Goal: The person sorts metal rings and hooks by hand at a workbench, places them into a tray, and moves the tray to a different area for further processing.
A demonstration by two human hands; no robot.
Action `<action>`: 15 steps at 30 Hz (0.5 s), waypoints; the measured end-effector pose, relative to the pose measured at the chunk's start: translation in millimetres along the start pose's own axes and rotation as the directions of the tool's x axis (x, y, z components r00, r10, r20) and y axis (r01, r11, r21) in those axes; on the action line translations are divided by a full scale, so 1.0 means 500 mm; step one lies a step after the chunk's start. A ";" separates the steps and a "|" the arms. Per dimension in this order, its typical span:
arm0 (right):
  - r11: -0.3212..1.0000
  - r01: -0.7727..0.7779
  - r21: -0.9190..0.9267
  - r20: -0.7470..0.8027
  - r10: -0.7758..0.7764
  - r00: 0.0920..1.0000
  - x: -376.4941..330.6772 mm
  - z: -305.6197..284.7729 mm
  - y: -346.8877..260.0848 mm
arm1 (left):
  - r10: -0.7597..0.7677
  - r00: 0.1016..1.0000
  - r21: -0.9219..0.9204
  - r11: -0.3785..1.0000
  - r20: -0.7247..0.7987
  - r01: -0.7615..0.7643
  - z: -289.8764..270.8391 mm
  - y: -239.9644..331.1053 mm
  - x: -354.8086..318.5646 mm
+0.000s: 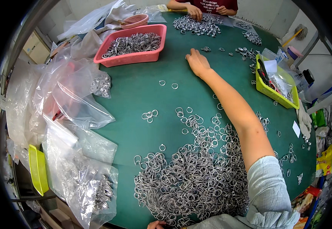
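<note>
My right arm stretches far across the green table. My right hand [198, 63] rests near the far middle of it, fingers bent down and closed; whatever they may hold is hidden. Just beyond it lies a small cluster of metal rings [206, 49]. At the lower edge, only part of my left hand [157, 224] shows, its fingers curled beside a big heap of silver metal rings [192, 183]. What it may hold is out of sight. Two loose rings [174, 86] and a small group of rings [149, 115] lie between the heap and my right hand.
A pink basket [131, 58] full of metal pieces stands far left. Plastic bags [78, 168] cover the left side. A yellow-green basket [278, 98] with tools stands right. Across the table, another person's hand [195, 13] touches a pile of metal pieces [197, 26].
</note>
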State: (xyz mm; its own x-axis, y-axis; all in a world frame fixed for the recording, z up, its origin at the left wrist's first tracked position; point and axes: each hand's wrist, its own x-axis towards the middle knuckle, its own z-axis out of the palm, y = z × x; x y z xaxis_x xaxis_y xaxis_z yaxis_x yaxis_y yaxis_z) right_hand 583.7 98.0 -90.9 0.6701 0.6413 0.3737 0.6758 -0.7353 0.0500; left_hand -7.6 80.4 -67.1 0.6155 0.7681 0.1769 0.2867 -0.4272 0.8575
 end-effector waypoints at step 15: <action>-0.326 -0.455 0.829 0.531 0.203 0.823 -0.109 -0.123 0.145 | 0.159 0.984 -0.044 0.986 -0.079 -0.163 0.002 -0.011 -0.005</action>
State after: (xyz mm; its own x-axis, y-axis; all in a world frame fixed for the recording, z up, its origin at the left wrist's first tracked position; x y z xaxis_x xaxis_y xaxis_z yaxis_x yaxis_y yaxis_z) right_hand 577.3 -3.7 -50.9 0.8512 0.4951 -0.1743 -0.2705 0.1293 -0.9540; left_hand -10.0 80.3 -73.0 0.5935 0.7254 0.3488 0.1497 -0.5252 0.8377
